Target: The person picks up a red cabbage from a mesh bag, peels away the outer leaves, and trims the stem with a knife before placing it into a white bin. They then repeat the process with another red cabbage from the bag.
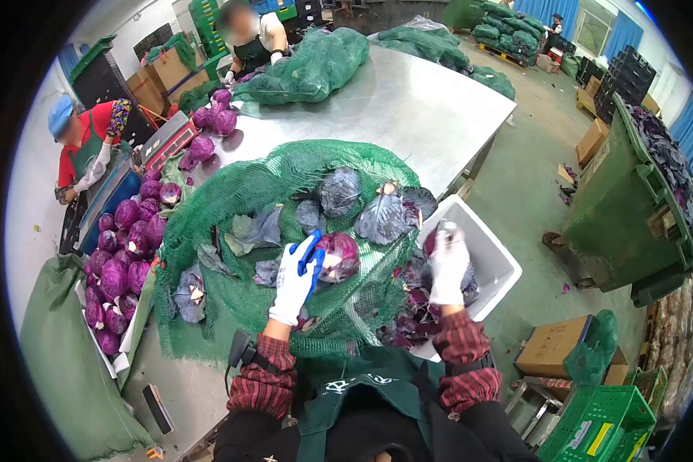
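Note:
My left hand (296,279), in a white glove with blue fingers, rests against the left side of a purple cabbage (339,257), its fingers closed on it. The cabbage sits on a green mesh net (231,192) spread over the metal table. My right hand (449,266), in a white glove, is raised at the near side of a white bin (500,266), fingers bent together; what it holds is too small to name. Dark leafy cabbages (339,192) and loose leaves (258,229) lie on the net around my hands. Purple leaf scraps (416,327) lie below my right hand.
Peeled cabbages (115,276) are piled at the left. Full green net sacks (308,65) lie at the table's far end. Two people stand across at the left and back. A green wheeled bin (624,204) full of leaves and a green crate (600,423) stand right.

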Motion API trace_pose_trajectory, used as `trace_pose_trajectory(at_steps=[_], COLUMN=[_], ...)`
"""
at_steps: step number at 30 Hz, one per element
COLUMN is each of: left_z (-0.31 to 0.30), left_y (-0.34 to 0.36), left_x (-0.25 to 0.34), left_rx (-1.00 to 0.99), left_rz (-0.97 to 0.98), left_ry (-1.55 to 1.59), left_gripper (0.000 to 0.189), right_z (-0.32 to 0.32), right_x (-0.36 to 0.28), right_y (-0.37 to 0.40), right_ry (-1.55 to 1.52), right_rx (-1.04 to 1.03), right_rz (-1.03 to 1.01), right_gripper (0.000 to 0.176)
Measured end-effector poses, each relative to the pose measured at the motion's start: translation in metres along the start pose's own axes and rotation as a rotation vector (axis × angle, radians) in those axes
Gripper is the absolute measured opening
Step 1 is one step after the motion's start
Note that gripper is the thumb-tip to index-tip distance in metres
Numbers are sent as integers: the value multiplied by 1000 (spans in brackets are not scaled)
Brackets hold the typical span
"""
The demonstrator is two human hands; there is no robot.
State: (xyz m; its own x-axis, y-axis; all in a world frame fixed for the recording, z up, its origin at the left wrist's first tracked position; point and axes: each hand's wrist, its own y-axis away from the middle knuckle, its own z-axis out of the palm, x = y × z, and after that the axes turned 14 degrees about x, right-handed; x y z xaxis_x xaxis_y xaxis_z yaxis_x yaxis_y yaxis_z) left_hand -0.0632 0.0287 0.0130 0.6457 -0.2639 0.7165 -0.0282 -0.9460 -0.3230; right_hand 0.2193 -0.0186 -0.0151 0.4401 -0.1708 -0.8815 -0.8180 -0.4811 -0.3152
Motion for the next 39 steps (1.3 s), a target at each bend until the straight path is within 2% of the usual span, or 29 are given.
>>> trace_pose_trajectory(at_steps=[1, 2, 3, 4, 5, 7, 8, 9, 10, 11, 12, 14, 15, 17, 19, 21, 23, 24, 25, 26, 27, 28, 29, 31, 34, 39], left_z=[8, 20, 28, 32, 31, 18, 4, 3, 9, 17, 24, 29, 31, 26, 11, 7, 10, 20, 23, 27, 32, 36, 39, 39, 38, 45], left_y=[-5, -11, -15, -18, -18, -19, -16, -16, -16, -16, -16, -19, -23, -28, -29, -27, -24, -22, -20, -17, -15, -12, -10, -13, -23, -31], left_x=[-4, -13, -18, -17, -14, 0, 25, 28, 20, 11, 3, -8, -12, -10, 11, 11, 3, -11, -15, -18, -20, -16, -13, -14, -24, -32], left_rx=[-1, 121, 240, 178, 177, 26, -94, -138, -16, 106, -15, -11, -1, 28, -94, -91, -94, 44, 175, 250, 246, 149, 51, 40, -8, -18], left_rz=[-3, 177, 357, 253, 255, 233, 126, 192, 391, 589, 471, 452, 439, 349, 136, 131, 133, 250, 360, 456, 458, 201, -62, -68, -107, -91], left_ry=[4, 50, 94, 182, 182, 75, 33, -188, -150, -111, 28, 18, 7, 73, 65, -7, -73, -41, -10, -107, -103, 156, 406, 503, 591, 607], left_gripper=[39, 37, 35, 39, 39, 50, 56, 55, 53, 51, 46, 45, 44, 42, 46, 48, 52, 53, 54, 49, 49, 48, 47, 44, 40, 38], right_z=[13, 13, 4, 2, 37, 48, 52, 59, 65, 61, 54, 54, 48, 16, -6, 0, 13, 13, 10, 6, 4, 7, 10, 0, -4, -1], right_x=[16, 7, -26, -43, -3, -18, -18, -19, -20, -32, -42, -38, -35, -56, -62, -29, 22, 23, 18, 12, 7, 4, 0, -7, -1, -6], right_y=[17, 38, 50, 59, 76, 85, 83, 80, 78, 74, 70, 71, 76, 88, 83, 72, 59, 59, 59, 62, 63, 67, 74, 75, 82, 88], right_ry=[-117, -199, -235, -211, -187, -229, -233, -246, -258, -259, -254, -351, -349, -312, -311, -205, 255, 72, 73, -7, -90, -76, -142, -9, -20, -24], right_rx=[-101, -237, -465, -594, -552, -503, -503, -553, -605, -611, -645, -668, -666, -805, -847, -492, -318, -296, -294, -462, -626, -613, -561, -622, -675, -637], right_rz=[-18, -24, 170, 272, 104, 34, 37, 59, 78, 78, 127, 245, 240, 156, 134, 180, -93, -10, -7, -10, -18, -274, -203, -312, -318, -382], right_gripper=[27, 29, 34, 47, 61, 65, 65, 57, 50, 50, 42, 29, 29, 26, 27, 34, 45, 48, 48, 45, 43, 41, 40, 39, 38, 40])
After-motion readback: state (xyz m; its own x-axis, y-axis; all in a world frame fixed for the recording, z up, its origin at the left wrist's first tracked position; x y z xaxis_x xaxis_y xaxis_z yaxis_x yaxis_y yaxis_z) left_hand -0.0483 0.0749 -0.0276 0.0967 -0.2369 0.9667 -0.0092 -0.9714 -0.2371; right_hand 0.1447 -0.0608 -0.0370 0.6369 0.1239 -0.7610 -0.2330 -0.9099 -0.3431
